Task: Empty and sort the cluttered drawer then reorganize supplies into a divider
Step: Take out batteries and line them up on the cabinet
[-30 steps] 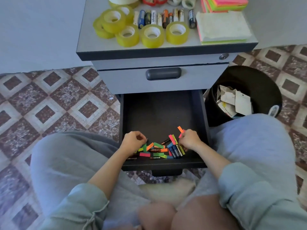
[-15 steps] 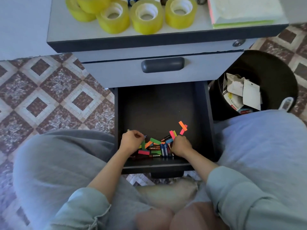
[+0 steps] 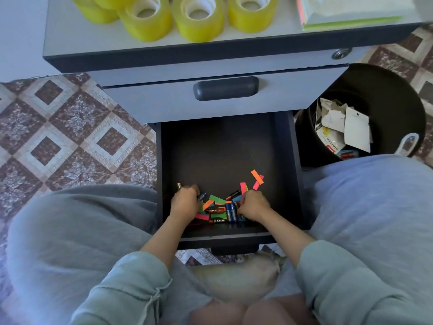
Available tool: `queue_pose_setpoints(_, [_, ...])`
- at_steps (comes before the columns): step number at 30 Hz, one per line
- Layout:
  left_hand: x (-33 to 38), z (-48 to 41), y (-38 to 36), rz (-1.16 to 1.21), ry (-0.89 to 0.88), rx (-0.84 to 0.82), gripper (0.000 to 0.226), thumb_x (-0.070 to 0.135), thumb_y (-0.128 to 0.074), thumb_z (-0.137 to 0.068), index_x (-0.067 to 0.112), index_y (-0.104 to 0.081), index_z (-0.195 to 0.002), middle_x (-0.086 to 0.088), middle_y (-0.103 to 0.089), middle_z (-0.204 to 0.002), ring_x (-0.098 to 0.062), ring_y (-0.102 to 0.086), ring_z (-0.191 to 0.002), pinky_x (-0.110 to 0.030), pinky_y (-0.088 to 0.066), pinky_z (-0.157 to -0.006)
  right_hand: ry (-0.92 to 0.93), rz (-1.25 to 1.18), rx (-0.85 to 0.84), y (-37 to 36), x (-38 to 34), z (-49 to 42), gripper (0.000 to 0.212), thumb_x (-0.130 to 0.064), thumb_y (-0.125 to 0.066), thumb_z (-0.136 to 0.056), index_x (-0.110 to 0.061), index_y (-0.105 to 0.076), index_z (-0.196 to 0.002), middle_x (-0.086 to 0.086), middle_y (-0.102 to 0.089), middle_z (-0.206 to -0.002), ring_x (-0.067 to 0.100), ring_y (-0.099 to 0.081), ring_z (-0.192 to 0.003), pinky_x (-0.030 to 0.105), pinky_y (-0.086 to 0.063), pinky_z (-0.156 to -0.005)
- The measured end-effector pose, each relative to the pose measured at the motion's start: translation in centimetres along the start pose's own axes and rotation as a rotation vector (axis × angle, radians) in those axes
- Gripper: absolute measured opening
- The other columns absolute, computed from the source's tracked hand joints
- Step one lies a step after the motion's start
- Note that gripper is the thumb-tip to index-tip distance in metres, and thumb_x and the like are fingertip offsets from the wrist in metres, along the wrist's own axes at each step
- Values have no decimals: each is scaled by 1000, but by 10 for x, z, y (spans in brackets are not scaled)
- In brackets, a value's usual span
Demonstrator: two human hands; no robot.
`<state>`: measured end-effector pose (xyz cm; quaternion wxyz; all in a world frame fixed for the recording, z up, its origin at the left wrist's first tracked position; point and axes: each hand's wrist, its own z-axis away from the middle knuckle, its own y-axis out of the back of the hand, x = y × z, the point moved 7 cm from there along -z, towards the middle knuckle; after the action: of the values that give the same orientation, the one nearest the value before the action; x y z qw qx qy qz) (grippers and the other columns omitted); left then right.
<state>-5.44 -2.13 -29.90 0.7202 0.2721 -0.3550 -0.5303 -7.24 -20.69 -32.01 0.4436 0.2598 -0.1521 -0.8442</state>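
At open dark drawer's (image 3: 222, 148) front, left hand (image 3: 185, 204) is clutching some small cylindrical batteries (image 3: 230, 211); right hand (image 3: 254, 205) is curling into neon paper strips (image 3: 216, 199), grip unclear.

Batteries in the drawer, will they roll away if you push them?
Probably yes: the batteries are round cylinders lying on their sides, and the drawer floor looks flat and smooth. The paper strips tangled among them may stop some. They look hard and stiff, likely heavy for their size, so they should not bend.
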Motion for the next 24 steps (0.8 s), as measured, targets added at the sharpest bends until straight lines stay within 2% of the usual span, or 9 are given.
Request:
queue_pose_setpoints(3, [4, -1, -5, 4, 6, -41, 19, 16, -58, -90, 9, -59, -107, -10, -63, -105, -24, -60, -91, -31, -47, -69, 6, -20, 0, 0, 1, 0, 12, -7, -63, -83, -5, -66, -95, 10, -63, -97, 23, -62, -89, 31, -51, -69])
queue_pose_setpoints(7, [4, 2, -5, 347, 77, -55, 24, 13, -66, -86, 5, -63, -108, -8, -64, -100, -11, -55, -83, -20, -46, -73, 25, -131, -1, 6, -5, 2, 10, -6, -63, -84, 2, -65, -90, 12, -62, -87, 25, -63, -83, 38, -55, -75])
queue_pose_setpoints(10, [9, 10, 11, 591, 109, -3, 20, 12, -69, -83, 5, -64, -101, -2, -61, -90, -9, -54, -83, -20, -44, -73, 39, -287, 17, 20, -16, 11, 11, -6, -67, -82, -5, -60, -73, 13, -63, -81, 25, -64, -78, 38, -55, -77])
queue_pose_setpoints(12, [13, 15, 23, 699, 115, 10, 17, 15, -70, -82, 10, -64, -98, 2, -60, -84, -11, -57, -81, -22, -47, -71, 64, -415, 13, 29, -26, 21, 9, -6, -67, -83, -7, -60, -76, 12, -64, -79, 25, -66, -78, 39, -56, -77])
queue_pose_setpoints(13, [15, 17, 29, 740, 104, 6, 17, 16, -71, -82, 11, -65, -97, 3, -61, -83, -11, -58, -80, -23, -48, -70, 89, -478, 8, 34, -32, 28, 5, -5, -67, -83, -5, -62, -82, 11, -63, -78, 25, -66, -77, 39, -57, -76])
queue_pose_setpoints(17, [28, 31, 62, 880, 37, 42, 18, 13, -72, -81, 7, -67, -97, 3, -64, -74, -6, -61, -67, -16, -49, -60, 212, -697, 6, 65, -59, 63, 18, 0, -65, -83, 8, -63, -99, 12, -62, -79, 19, -64, -68, 26, -58, -59])
queue_pose_setpoints(20, [43, 48, 97, 962, -43, 99, 21, 12, -71, -81, 5, -65, -101, 0, -64, -77, -7, -62, -68, -17, -53, -63, 328, -782, 28, 94, -79, 92, 12, 1, -64, -84, 5, -65, -95, 15, -63, -80, 19, -64, -68, 26, -59, -60])
queue_pose_setpoints(24, [64, 77, 151, 1035, -188, 189, 27, 10, -69, -83, 14, -57, -107, -2, -63, -80, -10, -63, -72, -17, -54, -63, 488, -760, 83, 133, -99, 131, 4, 0, -63, -85, -3, -65, -87, 13, -66, -75, 16, -66, -62, 27, -59, -63])
